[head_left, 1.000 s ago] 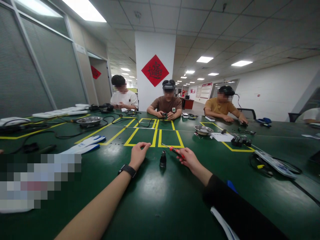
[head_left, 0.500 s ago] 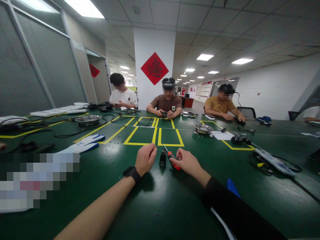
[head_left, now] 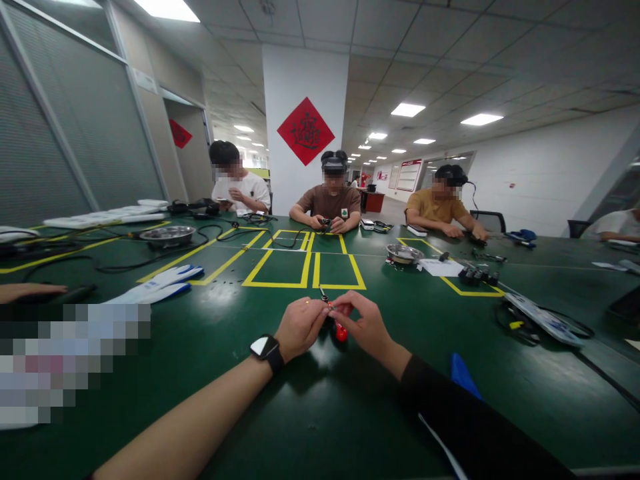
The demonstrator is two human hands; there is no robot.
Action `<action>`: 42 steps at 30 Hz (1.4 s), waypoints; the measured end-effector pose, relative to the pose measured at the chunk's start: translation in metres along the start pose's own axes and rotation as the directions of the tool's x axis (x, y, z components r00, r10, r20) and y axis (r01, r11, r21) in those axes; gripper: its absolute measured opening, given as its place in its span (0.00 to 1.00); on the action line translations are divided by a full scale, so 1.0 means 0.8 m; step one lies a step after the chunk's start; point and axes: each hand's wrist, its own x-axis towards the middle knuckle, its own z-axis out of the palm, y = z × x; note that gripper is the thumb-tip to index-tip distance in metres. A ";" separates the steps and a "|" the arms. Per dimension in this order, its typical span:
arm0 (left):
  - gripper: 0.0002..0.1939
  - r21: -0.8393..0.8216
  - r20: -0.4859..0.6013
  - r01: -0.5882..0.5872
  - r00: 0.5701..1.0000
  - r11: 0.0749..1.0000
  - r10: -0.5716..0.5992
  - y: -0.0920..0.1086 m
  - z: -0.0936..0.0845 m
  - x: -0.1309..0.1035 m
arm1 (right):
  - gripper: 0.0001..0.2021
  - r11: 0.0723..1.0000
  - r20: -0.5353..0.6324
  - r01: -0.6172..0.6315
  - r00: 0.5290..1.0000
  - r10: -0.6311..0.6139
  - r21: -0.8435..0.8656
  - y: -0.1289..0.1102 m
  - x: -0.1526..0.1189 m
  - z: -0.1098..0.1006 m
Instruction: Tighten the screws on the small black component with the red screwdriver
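Observation:
My left hand (head_left: 303, 327), with a watch on its wrist, is closed, its thumb and fingertips pressed together. My right hand (head_left: 367, 327) is closed in a pinch, its fingertips meeting those of my left hand. What is pinched between them is too small and too covered to make out. Beneath the fingers a screwdriver shows its red handle end (head_left: 341, 333); its middle is hidden by my fingers. The black, drill-chuck-like piece near it is mostly covered by my left hand.
Yellow tape rectangles (head_left: 277, 286) mark the green table. White-and-blue gloves (head_left: 165, 283) lie left; metal bowls (head_left: 404, 253) stand farther back. Black parts (head_left: 477, 275), a power strip (head_left: 543, 319) and a blue object (head_left: 464, 377) are at right. Several people sit around.
My right hand has left the screwdriver's handle and met my left hand over the black piece. My left hand has moved slightly right. The view has shifted a little.

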 end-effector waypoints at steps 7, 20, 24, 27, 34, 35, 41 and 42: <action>0.17 0.069 0.102 -0.029 0.995 0.997 0.022 -0.001 0.000 0.002 | 0.05 0.997 0.022 0.051 0.998 -0.050 -0.049 -0.008 0.001 -0.005; 0.09 -0.345 -0.126 0.325 0.914 0.881 -0.386 -0.015 -0.011 0.013 | 0.02 0.935 0.124 0.036 0.992 0.009 -0.354 0.000 0.002 -0.010; 0.22 -0.415 0.202 0.310 0.948 0.856 -0.245 -0.024 -0.008 0.010 | 0.02 0.907 0.204 0.085 0.979 0.002 -0.414 -0.001 0.001 -0.009; 0.23 -0.364 0.297 0.328 0.928 0.872 -0.225 -0.021 -0.003 0.007 | 0.03 0.895 0.220 0.090 0.975 0.010 -0.436 -0.001 0.001 -0.007; 0.15 -0.349 0.303 0.311 0.930 0.884 -0.207 -0.021 -0.002 0.006 | 0.01 0.869 0.259 0.138 0.966 -0.011 -0.476 0.001 0.002 -0.008; 0.15 -0.354 0.301 0.315 0.930 0.881 -0.212 -0.022 -0.001 0.006 | 0.01 0.864 0.268 0.148 0.963 -0.015 -0.481 0.001 0.002 -0.008; 0.15 -0.382 0.290 0.317 0.933 0.868 -0.214 -0.025 0.003 0.004 | 0.03 0.860 0.284 0.174 0.958 -0.036 -0.480 0.003 0.003 -0.006; 0.15 -0.384 0.289 0.324 0.932 0.864 -0.221 -0.025 0.003 0.004 | 0.03 0.854 0.289 0.188 0.956 -0.046 -0.486 0.003 0.003 -0.006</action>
